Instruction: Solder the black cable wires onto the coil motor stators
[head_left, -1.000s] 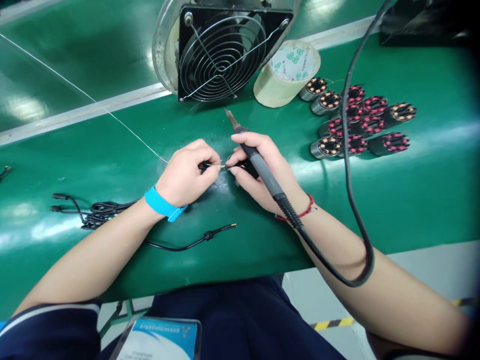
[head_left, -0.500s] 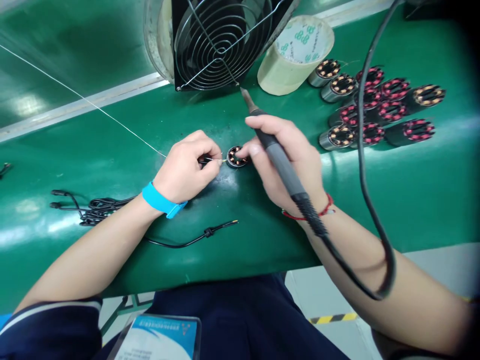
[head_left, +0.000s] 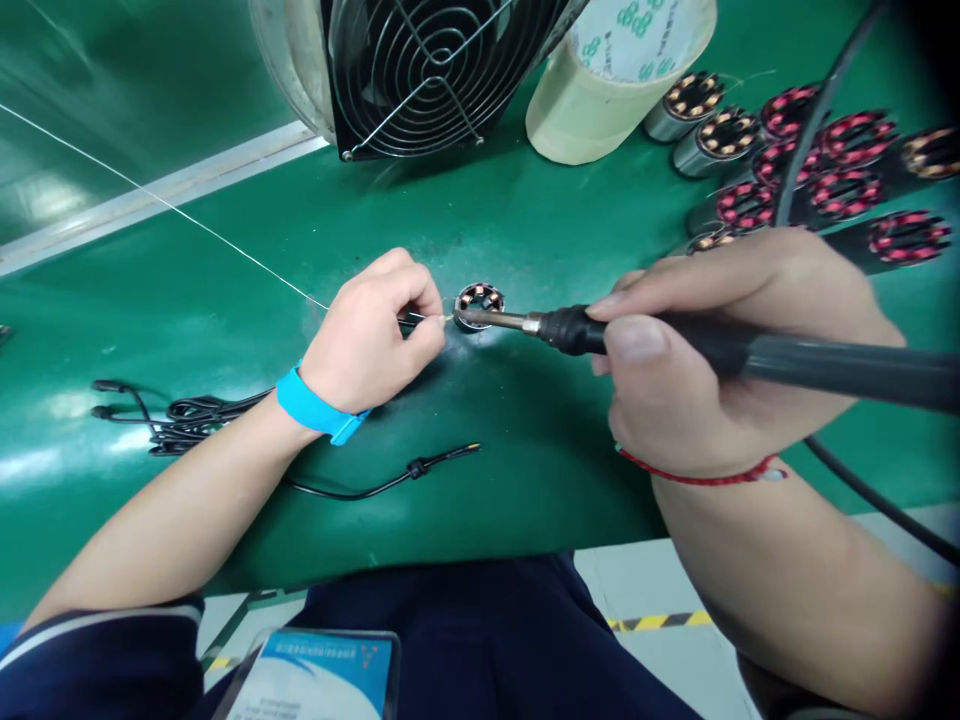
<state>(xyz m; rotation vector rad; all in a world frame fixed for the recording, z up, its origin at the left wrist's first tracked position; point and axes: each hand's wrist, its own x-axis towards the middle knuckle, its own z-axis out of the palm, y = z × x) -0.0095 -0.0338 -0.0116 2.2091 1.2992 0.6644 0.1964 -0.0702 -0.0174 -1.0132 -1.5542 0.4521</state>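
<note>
Copper-wound ring (head_left: 481, 293) sits at three o'clock from my left hand (head_left: 379, 335), whose fingers pinch a thin wire (head_left: 448, 318), seemingly to steady it; my right hand (head_left: 735, 412) pinches the soldering iron (head_left: 787, 362), probably for aim.

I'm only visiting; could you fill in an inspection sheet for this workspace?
Surface: green workbench, glossy, light reflecting.
Job's things: soldering iron, tip at the copper-wound stator; thin pale strand running to the left hand.
Clutter: tape roll, other stators grouped at right.
Hands: left pinches a black lead; right hand grips the soldering iron.
Cables: black cables by the left forearm; iron's cord.
Surroundings: wire-grilled fan, striped floor tape.
</note>
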